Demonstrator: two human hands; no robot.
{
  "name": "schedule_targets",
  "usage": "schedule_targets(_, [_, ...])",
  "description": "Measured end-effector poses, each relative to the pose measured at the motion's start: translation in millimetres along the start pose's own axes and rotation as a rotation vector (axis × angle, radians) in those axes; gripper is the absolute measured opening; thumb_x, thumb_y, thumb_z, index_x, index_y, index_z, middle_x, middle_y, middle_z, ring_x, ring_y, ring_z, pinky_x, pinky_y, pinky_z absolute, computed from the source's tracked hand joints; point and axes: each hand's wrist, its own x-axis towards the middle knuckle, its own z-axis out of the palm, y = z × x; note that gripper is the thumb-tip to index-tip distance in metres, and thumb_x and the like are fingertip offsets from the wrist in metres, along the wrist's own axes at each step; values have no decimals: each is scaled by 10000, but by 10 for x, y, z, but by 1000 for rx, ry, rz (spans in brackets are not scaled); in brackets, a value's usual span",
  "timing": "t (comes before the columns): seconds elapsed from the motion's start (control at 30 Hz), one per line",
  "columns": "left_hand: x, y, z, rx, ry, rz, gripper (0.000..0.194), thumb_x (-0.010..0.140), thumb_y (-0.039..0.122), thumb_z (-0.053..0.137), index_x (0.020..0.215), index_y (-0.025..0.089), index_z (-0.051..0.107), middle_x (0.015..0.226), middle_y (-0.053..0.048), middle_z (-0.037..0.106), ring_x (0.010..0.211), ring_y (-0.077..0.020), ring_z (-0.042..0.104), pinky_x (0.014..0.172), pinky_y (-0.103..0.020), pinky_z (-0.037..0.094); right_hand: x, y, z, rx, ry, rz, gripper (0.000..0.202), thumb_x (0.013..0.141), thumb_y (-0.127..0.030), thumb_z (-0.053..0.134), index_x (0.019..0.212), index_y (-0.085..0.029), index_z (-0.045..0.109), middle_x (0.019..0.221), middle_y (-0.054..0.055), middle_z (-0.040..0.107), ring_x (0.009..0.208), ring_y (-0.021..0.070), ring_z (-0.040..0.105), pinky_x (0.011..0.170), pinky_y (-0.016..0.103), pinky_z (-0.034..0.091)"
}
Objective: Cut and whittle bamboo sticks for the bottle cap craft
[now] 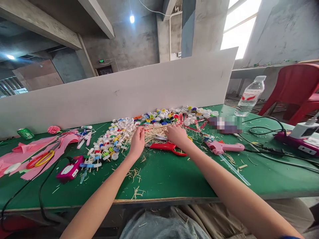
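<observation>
My left hand (137, 142) is raised at the left edge of a heap of short thin wooden sticks (154, 134). Its fingers are pinched together, and whatever they hold is too small to make out. My right hand (177, 136) reaches over the right side of the same heap, its fingers bent and pressed together, the tips hidden. Between the hands lie red-handled pliers (163, 146) and grey metal blades (159, 136), with a yellow handle (189, 138) partly behind my right wrist. Plastic bottle caps (109, 142), many with stick pieces, spread beside my left hand.
Right: pink glue gun (224, 147) with a clear glue stick (235, 171), cables, a purple power strip (306, 146) and a water bottle (250, 96). Left: purple socket block (71, 169), scissors (41, 159) on pink paper (30, 149), a green can (25, 133). A white board (119, 94) stands behind.
</observation>
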Motion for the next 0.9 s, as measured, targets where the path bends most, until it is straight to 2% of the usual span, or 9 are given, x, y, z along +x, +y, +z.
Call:
schedule_targets(0.1, [3, -12, 0, 6, -15, -3, 208, 988, 314, 334, 1091, 216, 486, 703, 18, 451, 550, -107, 384, 538, -239, 285, 3, 109, -31, -28, -130, 69, 362, 928, -319, 418, 1105, -107, 651, 1154, 209, 638, 1086, 310, 592, 787, 359, 462])
schedule_targets(0.17, [15, -35, 11, 2, -12, -52, 199, 988, 316, 327, 1071, 204, 469, 709, 17, 456, 545, -108, 387, 529, -241, 285, -7, 141, -59, -34, -214, 71, 368, 914, -358, 448, 1110, -129, 659, 1151, 186, 652, 1052, 297, 614, 781, 357, 468])
schedule_targets(0.3, [47, -97, 42, -28, 11, -151, 123, 978, 274, 335, 1004, 188, 419, 758, 0, 478, 571, -113, 418, 529, -243, 311, -44, 159, -153, -33, -332, 38, 418, 861, -442, 521, 1123, -144, 653, 1132, 173, 666, 993, 298, 635, 726, 350, 473])
schedule_targets(0.43, [68, -139, 50, -43, 5, -183, 113, 971, 259, 330, 999, 189, 414, 803, -22, 509, 596, -125, 450, 537, -251, 328, -50, 211, -238, -12, -418, -26, 392, 782, -457, 610, 1002, -141, 680, 1049, 162, 687, 888, 279, 646, 639, 323, 454])
schedule_targets(0.63, [84, -162, 50, -26, -3, -205, 167, 964, 250, 338, 1059, 173, 451, 916, -73, 562, 712, -150, 518, 614, -262, 366, 0, 273, -210, 16, -431, -53, 285, 718, -419, 664, 826, -155, 659, 875, 129, 681, 767, 248, 626, 554, 305, 400])
schedule_targets(0.9, [77, -133, 39, 4, -18, -137, 193, 971, 229, 315, 1058, 186, 482, 802, -30, 538, 646, -140, 484, 579, -248, 332, 33, 239, -93, 103, -357, -68, 294, 696, -460, 658, 722, -175, 589, 834, 116, 637, 725, 226, 595, 527, 301, 371])
